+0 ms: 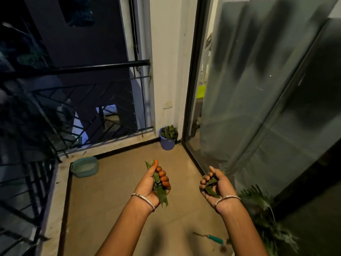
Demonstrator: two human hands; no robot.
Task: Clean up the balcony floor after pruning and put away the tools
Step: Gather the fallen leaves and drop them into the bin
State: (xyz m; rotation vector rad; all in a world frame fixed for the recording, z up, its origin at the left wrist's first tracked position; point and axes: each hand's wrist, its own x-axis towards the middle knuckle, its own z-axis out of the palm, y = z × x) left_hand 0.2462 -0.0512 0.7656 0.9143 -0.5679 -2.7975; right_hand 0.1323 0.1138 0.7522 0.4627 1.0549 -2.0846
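Two bunches of cut green leaves, one in each of a person's two hands, are held above a balcony floor at night. The left hand [147, 183] is turned palm up with its fingers curled over a bundle of long green leaves [160, 194], whose tips stick out past the thumb and past the wrist. The right hand [222, 185], also palm up, cups a smaller clump of dark leaves [210, 189] under bent fingers. The hands are well apart, both forearms reaching forward, with a thin silver bangle [143, 199] on the left wrist and another [227, 198] on the right.

One small green-handled tool [215, 239] lies on the tan tiled floor [120, 209] below the right forearm; its working end is too blurred to make out. One blue plastic bucket [167, 145], filled with more leaf cuttings [168, 131], stands in the far corner against the white wall. One shallow pale-green plastic basin [84, 168] sits near the left edge of the floor, beside the raised kerb.

A black metal railing [73, 69] runs along the left side, with darkness beyond it. A tall sliding glass door [258, 108] with a pale curtain behind it closes the right side, and one leafy green plant [263, 222] stands at its foot. One white wall socket [167, 105] is set in the wall above the bucket.
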